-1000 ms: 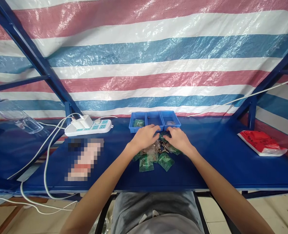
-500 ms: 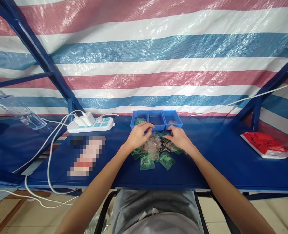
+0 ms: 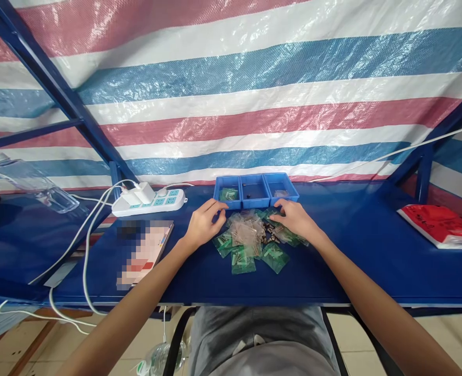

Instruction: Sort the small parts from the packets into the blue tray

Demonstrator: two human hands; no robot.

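Observation:
My left hand (image 3: 206,223) is just left of the pile, its fingertips by the front edge of the blue three-compartment tray (image 3: 255,202). Its thumb and fingers are apart, with nothing visible between them. At the pile's right side, my right hand (image 3: 295,218) has its thumb and fingers apart over the small bags and loose dark metal pieces (image 3: 270,232). The pile mixes clear plastic bags (image 3: 246,230) with green plastic bags (image 3: 275,257) of small parts. Green bags (image 3: 228,194) lie in the tray's left compartment, and a clear bag (image 3: 281,193) is in the right one.
On the left stand a white power strip (image 3: 150,202) with plugs and cables, a phone-like flat object (image 3: 152,250), partly blurred out, and a tilted clear bottle (image 3: 38,185). A red-and-white packet (image 3: 440,225) lies at the right. Striped sheeting (image 3: 254,115) hangs behind the blue table (image 3: 356,261).
My left hand has moved left, off the pile, uncovering the tray's left compartment and more bags. My right hand stays at the pile's right side. The view has shifted slightly.

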